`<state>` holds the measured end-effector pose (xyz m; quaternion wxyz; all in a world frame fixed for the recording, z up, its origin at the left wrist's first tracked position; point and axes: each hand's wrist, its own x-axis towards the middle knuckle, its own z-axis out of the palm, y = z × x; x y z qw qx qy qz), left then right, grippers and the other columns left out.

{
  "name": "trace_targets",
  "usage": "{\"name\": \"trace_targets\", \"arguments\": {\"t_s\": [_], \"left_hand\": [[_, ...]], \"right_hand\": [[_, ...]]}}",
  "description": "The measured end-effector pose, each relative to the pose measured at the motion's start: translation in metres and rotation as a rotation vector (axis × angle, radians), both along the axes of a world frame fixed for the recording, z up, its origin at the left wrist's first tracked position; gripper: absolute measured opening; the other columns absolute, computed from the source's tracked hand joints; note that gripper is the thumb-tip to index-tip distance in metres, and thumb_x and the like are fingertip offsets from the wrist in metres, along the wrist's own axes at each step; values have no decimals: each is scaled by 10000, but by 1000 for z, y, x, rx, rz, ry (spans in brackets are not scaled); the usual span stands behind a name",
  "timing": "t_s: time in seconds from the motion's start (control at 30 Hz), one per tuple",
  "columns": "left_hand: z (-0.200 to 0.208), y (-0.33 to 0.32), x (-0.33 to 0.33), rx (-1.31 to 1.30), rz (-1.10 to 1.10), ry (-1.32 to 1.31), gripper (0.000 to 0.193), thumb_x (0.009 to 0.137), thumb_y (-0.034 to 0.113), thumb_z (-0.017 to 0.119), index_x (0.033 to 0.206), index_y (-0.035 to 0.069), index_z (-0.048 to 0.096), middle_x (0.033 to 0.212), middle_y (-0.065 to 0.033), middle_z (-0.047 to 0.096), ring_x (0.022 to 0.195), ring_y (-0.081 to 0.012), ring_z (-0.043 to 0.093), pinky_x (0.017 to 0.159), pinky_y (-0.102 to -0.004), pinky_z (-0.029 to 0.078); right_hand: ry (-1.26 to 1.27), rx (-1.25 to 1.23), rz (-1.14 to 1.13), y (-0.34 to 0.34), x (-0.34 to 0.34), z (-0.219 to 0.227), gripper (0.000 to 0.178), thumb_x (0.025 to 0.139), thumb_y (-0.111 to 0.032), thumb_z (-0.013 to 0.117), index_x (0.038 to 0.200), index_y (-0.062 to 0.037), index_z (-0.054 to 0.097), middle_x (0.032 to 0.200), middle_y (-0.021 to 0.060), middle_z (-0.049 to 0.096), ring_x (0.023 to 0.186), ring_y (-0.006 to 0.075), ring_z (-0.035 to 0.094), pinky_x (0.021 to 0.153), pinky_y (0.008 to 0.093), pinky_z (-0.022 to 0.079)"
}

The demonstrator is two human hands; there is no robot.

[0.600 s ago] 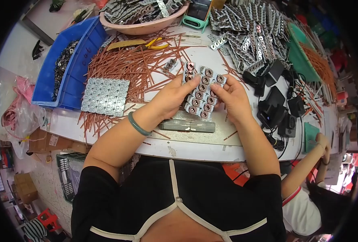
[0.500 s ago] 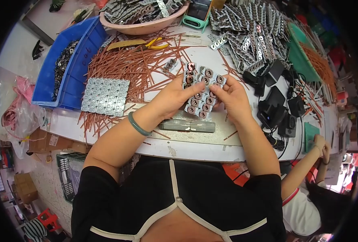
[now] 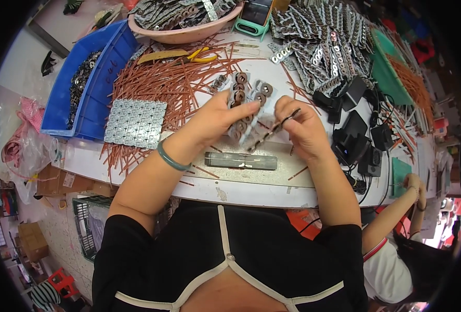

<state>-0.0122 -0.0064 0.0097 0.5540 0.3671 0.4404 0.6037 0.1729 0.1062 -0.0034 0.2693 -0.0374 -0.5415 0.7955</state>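
My left hand (image 3: 215, 118) is closed round several metal strips (image 3: 240, 83) set with rows of round, copper-coloured discs, its thumb lying across them. My right hand (image 3: 307, 130) pinches a single strip (image 3: 273, 131) turned edge-on, slanting down to the left. That strip's lower end lies near or against the ones in my left hand; I cannot tell whether they touch. Below both hands, a grey metal bar (image 3: 241, 161) lies on a pale board (image 3: 290, 169). Beside my left forearm, a silver square plate of embossed pieces (image 3: 135, 123) rests on thin reddish-brown sticks (image 3: 160, 86).
A blue bin (image 3: 92, 93) of small metal parts stands left. Yellow-handled pliers (image 3: 204, 55) lie on the sticks. A pink basin (image 3: 186, 36) and a heap of strips (image 3: 326, 47) fill the back. Black adapters (image 3: 352, 130) with cables crowd the right; a co-worker's arm (image 3: 391, 213) is beyond.
My right hand has drawn one strip away from the held group and turned it edge-on. My left hand has shifted slightly left, still holding the other strips.
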Motion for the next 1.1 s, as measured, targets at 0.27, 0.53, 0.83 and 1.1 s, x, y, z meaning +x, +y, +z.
{"name": "trace_targets", "arguments": {"t_s": [0.27,0.53,0.83,1.1], "left_hand": [[-23,13,-25,131,45,755,414,876,273,683,1133,-41,596,963,-194,666,880,-245,634,794,-344,492],[-15,9,-14,96,-143,1029,289,899,219,663,1044,-20,589,884,-160,613,829,-240,593,738,-351,463],[-15,12,-18,47,109,938,331,939,300,625,979,-19,543,841,-165,609,749,-254,585,692,-368,467],[-25,10,-10,181,99,1296,326,972,337,524,898,24,579,852,-173,573,856,-365,544,761,-433,445]], "right_hand": [[-433,253,-173,-6,-8,-6,275,787,62,716,973,-14,528,893,32,589,775,103,629,681,230,526],[-563,874,-402,-11,-13,-1,438,688,-73,828,1037,-35,566,887,86,632,765,180,636,685,297,516],[-588,1149,-288,-5,-12,-9,366,657,-216,857,889,-29,643,820,124,645,798,284,607,711,364,486],[-673,1118,-341,-10,-14,-12,430,647,-208,868,937,-27,607,839,129,638,758,298,627,694,360,504]]}}
